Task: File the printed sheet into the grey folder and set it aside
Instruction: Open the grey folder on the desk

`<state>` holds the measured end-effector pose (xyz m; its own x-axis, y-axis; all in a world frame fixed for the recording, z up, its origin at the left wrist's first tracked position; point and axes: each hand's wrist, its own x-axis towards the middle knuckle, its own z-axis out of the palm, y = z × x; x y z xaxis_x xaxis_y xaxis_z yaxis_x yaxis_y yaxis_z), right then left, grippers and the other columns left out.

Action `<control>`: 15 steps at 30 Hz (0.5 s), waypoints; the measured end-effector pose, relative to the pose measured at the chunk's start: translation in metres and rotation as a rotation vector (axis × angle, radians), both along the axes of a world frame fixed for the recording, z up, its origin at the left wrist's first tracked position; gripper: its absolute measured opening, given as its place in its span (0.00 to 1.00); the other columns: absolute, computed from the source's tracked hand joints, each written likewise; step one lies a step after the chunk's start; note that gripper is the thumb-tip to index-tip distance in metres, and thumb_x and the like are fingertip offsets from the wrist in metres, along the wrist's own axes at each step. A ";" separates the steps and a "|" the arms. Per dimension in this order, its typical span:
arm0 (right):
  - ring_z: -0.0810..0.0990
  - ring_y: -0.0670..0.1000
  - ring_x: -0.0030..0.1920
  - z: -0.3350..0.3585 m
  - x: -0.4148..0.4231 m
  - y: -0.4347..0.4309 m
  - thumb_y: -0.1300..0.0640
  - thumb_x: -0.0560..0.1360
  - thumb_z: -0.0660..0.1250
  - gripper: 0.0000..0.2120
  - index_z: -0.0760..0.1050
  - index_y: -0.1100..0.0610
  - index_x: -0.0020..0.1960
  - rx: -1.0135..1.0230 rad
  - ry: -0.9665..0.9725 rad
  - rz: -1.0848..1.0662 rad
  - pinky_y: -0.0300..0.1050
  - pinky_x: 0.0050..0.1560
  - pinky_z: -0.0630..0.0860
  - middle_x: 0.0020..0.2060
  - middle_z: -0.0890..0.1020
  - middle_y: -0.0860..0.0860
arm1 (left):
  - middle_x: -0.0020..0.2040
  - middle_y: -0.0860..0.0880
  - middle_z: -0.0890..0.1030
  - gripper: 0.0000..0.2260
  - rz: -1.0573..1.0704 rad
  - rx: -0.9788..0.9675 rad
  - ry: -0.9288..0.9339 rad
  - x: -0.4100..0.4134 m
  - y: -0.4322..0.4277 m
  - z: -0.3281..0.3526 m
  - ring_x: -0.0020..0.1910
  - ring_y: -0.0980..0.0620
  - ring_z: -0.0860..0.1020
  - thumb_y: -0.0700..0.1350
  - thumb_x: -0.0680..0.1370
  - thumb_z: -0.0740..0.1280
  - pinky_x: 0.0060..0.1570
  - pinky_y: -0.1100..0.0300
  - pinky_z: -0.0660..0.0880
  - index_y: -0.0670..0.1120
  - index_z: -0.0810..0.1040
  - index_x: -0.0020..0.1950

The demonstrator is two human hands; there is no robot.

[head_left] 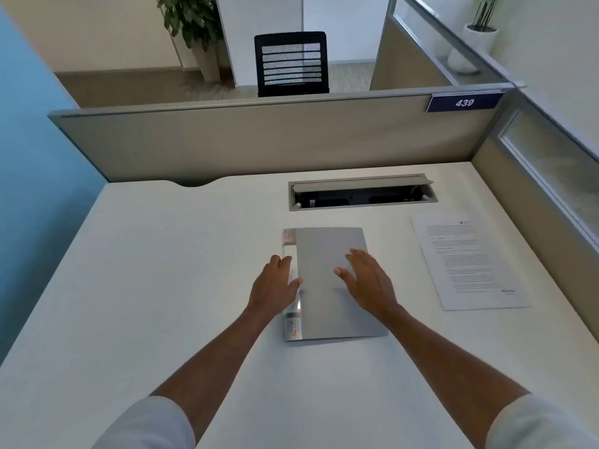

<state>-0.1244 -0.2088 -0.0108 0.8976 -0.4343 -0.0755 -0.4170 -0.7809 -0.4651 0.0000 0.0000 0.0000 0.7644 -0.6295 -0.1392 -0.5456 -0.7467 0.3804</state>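
Observation:
The grey folder (327, 251) lies closed and flat in the middle of the white desk (162, 270), its labelled spine on the left. My left hand (275, 285) rests against the spine edge, thumb touching the cover, fingers apart. My right hand (368, 280) lies flat on the cover with fingers spread, holding nothing. The printed sheet (468, 257) lies face up on the desk to the right of the folder, apart from it and from both hands.
An open cable tray (361, 192) is set into the desk behind the folder. Beige partition panels (259, 140) wall the desk at the back and right. A black mesh chair (291, 63) stands beyond the partition.

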 end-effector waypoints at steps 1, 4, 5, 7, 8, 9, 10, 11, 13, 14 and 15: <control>0.67 0.55 0.82 -0.003 -0.003 0.001 0.40 0.86 0.61 0.28 0.71 0.57 0.79 0.004 -0.019 -0.010 0.55 0.80 0.68 0.81 0.71 0.54 | 0.70 0.43 0.73 0.27 0.011 -0.002 0.022 -0.002 0.002 -0.002 0.67 0.42 0.78 0.55 0.85 0.67 0.62 0.47 0.81 0.43 0.68 0.79; 0.73 0.56 0.77 -0.007 -0.015 0.005 0.44 0.86 0.64 0.24 0.76 0.58 0.75 0.000 -0.027 -0.046 0.54 0.74 0.73 0.76 0.77 0.54 | 0.72 0.43 0.72 0.28 0.064 -0.033 0.088 -0.011 0.011 -0.004 0.69 0.41 0.77 0.55 0.84 0.68 0.63 0.46 0.80 0.44 0.68 0.80; 0.74 0.56 0.76 -0.010 -0.018 0.006 0.45 0.85 0.65 0.23 0.77 0.58 0.74 0.002 -0.030 -0.056 0.54 0.72 0.74 0.75 0.79 0.54 | 0.72 0.44 0.72 0.28 0.080 -0.056 0.111 -0.014 0.013 -0.008 0.69 0.41 0.77 0.55 0.83 0.69 0.63 0.46 0.80 0.45 0.69 0.80; 0.76 0.57 0.74 -0.013 -0.024 0.009 0.46 0.85 0.66 0.21 0.78 0.58 0.72 0.012 -0.040 -0.074 0.54 0.69 0.76 0.72 0.80 0.54 | 0.74 0.45 0.71 0.28 0.100 -0.118 0.151 -0.022 0.018 -0.013 0.69 0.42 0.78 0.55 0.82 0.71 0.64 0.47 0.79 0.46 0.71 0.79; 0.77 0.57 0.72 -0.015 -0.028 0.010 0.47 0.85 0.67 0.20 0.79 0.59 0.71 0.004 -0.050 -0.084 0.54 0.69 0.77 0.71 0.82 0.55 | 0.75 0.46 0.70 0.28 0.098 -0.141 0.160 -0.025 0.021 -0.017 0.70 0.42 0.77 0.55 0.81 0.72 0.65 0.47 0.79 0.46 0.72 0.78; 0.79 0.58 0.70 -0.018 -0.031 0.011 0.48 0.84 0.68 0.19 0.80 0.59 0.69 0.000 -0.063 -0.097 0.54 0.67 0.77 0.69 0.83 0.55 | 0.77 0.46 0.68 0.28 0.102 -0.153 0.173 -0.030 0.024 -0.022 0.71 0.42 0.77 0.55 0.80 0.74 0.66 0.48 0.78 0.47 0.73 0.78; 0.80 0.59 0.68 -0.021 -0.035 0.012 0.50 0.84 0.69 0.17 0.81 0.60 0.67 -0.012 -0.086 -0.121 0.54 0.66 0.78 0.66 0.84 0.56 | 0.79 0.46 0.67 0.29 0.108 -0.166 0.192 -0.034 0.027 -0.026 0.73 0.42 0.75 0.55 0.79 0.75 0.67 0.50 0.78 0.48 0.73 0.77; 0.81 0.60 0.66 -0.024 -0.038 0.013 0.51 0.84 0.69 0.15 0.82 0.60 0.65 -0.017 -0.110 -0.159 0.54 0.64 0.78 0.64 0.85 0.56 | 0.82 0.46 0.64 0.30 0.114 -0.182 0.216 -0.038 0.029 -0.029 0.75 0.43 0.74 0.55 0.78 0.76 0.67 0.53 0.77 0.49 0.73 0.77; 0.82 0.60 0.64 -0.027 -0.043 0.016 0.52 0.84 0.69 0.13 0.83 0.60 0.62 -0.021 -0.146 -0.232 0.55 0.63 0.78 0.62 0.86 0.55 | 0.85 0.47 0.59 0.32 0.121 -0.218 0.254 -0.046 0.031 -0.034 0.78 0.45 0.72 0.55 0.76 0.79 0.65 0.59 0.75 0.50 0.74 0.77; 0.82 0.60 0.64 -0.029 -0.045 0.017 0.52 0.83 0.70 0.13 0.83 0.59 0.62 -0.026 -0.153 -0.254 0.55 0.63 0.78 0.61 0.86 0.55 | 0.86 0.48 0.57 0.33 0.121 -0.228 0.268 -0.050 0.032 -0.036 0.79 0.45 0.70 0.56 0.75 0.80 0.66 0.61 0.73 0.51 0.74 0.77; 0.82 0.61 0.63 -0.032 -0.047 0.019 0.53 0.83 0.70 0.12 0.83 0.60 0.61 -0.033 -0.162 -0.265 0.55 0.63 0.78 0.61 0.86 0.56 | 0.87 0.48 0.55 0.35 0.119 -0.230 0.280 -0.054 0.033 -0.037 0.81 0.46 0.67 0.57 0.74 0.81 0.69 0.60 0.72 0.51 0.73 0.77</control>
